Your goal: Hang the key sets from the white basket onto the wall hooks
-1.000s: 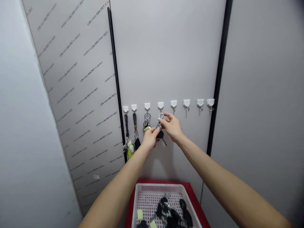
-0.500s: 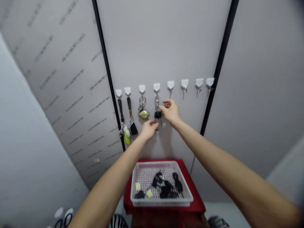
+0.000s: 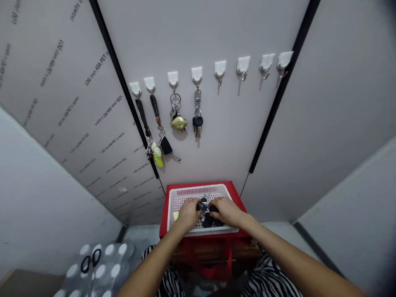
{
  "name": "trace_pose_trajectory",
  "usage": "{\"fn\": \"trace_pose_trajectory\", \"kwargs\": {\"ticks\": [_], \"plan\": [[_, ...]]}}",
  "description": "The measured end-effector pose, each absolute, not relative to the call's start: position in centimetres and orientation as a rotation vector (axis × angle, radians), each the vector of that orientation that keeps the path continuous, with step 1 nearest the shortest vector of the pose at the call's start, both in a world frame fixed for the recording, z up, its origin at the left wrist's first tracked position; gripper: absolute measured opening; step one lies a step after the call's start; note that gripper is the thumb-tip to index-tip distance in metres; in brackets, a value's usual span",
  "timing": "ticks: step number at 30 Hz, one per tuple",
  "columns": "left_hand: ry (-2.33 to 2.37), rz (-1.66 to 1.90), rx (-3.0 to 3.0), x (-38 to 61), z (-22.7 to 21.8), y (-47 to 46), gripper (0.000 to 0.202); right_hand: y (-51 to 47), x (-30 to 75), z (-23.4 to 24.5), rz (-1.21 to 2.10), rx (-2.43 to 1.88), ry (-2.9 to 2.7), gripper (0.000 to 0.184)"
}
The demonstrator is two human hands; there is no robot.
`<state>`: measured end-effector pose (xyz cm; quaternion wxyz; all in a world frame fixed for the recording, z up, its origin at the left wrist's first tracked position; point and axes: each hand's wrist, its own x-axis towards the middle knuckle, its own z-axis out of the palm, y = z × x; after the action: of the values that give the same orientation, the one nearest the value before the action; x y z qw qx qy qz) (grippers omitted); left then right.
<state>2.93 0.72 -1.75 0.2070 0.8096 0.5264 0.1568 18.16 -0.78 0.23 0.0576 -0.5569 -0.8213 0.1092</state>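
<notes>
My left hand [image 3: 189, 214] and my right hand [image 3: 228, 211] are both down in a white plastic basket [image 3: 170, 206]. Between them is a bunch of dark keys with silver metal parts [image 3: 204, 206]. The fingers of my left hand are closed on its left side, and those of my right hand curl around dark keys on the other side; some fingertips are hidden. More black keys [image 3: 208, 222] lie just below. Part of a yellow tag [image 3: 176, 215] shows beside my left hand.
Several white hooks [image 3: 220, 68] line the wall. Key sets hang on the left ones, among them a set with a brass charm [image 3: 178, 123] and a black-headed set [image 3: 198, 121]. Scissors [image 3: 90, 260] lie on wrapped bottles [image 3: 100, 272] at lower left. A red cloth [image 3: 236, 194] is under the basket.
Both hands have left the key set on the fourth hook and come down into the basket. That set now hangs freely from its hook. The view has tilted downward.
</notes>
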Motion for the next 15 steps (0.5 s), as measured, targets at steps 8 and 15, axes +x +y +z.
{"fn": "trace_pose_trajectory", "kwargs": {"ticks": [8, 15], "plan": [[1.579, 0.498, 2.105, 2.8, -1.7, 1.4, 0.026, 0.1, 16.9, -0.7, 0.306, -1.824, -2.329, 0.018], [1.369, 0.829, 1.55, 1.9, -0.9, 2.3, 0.014, 0.3, 17.1, -0.5, 0.421, -1.648, -2.048, 0.027]]}}
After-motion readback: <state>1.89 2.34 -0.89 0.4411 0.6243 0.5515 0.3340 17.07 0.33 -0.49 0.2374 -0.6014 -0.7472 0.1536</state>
